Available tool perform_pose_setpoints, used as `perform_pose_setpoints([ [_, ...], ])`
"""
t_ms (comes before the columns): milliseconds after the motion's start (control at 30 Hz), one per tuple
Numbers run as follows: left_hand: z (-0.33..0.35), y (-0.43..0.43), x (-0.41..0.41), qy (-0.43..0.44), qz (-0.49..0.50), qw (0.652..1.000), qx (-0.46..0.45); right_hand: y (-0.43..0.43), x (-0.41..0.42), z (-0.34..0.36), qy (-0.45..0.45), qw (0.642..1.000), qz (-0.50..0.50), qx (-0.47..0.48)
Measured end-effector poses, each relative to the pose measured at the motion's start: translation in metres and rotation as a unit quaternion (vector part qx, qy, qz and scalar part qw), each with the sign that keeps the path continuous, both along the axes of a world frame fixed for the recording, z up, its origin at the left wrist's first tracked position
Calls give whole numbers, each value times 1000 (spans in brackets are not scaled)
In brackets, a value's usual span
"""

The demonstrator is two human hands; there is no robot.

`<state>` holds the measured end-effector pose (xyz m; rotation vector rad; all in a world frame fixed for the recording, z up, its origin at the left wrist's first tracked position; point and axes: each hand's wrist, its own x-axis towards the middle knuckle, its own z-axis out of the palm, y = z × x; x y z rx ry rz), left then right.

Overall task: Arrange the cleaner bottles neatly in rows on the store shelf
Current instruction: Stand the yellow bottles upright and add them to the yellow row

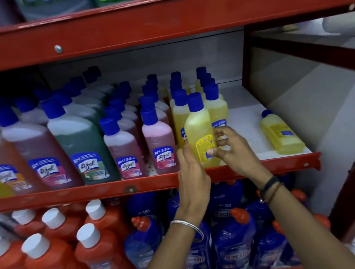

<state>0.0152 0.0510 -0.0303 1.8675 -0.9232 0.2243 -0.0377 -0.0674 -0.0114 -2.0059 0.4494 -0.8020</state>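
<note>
A small yellow cleaner bottle (199, 128) with a blue cap stands at the front of the middle shelf (246, 121), its back label facing me. My right hand (232, 149) grips its right side with fingers and thumb. My left hand (191, 167) touches its lower left side. Behind it stand two rows of yellow bottles (216, 105). Another yellow bottle (282, 133) lies on its side at the shelf's right end. Pink bottles (159, 142) stand in rows to the left.
Larger red, green and yellow bottles (81, 147) fill the shelf's left part. The red shelf rail (131, 185) runs along the front. Below stand orange bottles (102, 251) and blue bottles (232, 237). A red upright post (245, 65) bounds the right side.
</note>
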Motion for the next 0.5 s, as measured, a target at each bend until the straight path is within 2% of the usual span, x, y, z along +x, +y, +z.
perform_pose_setpoints([
  [333, -9, 5, -8, -43, -30, 999, 1, 5, 2, -3, 21, 997, 65, 38],
  [500, -5, 5, -5, -16, -16, 1000, 15, 6, 8, -1, 16, 995, 87, 45],
])
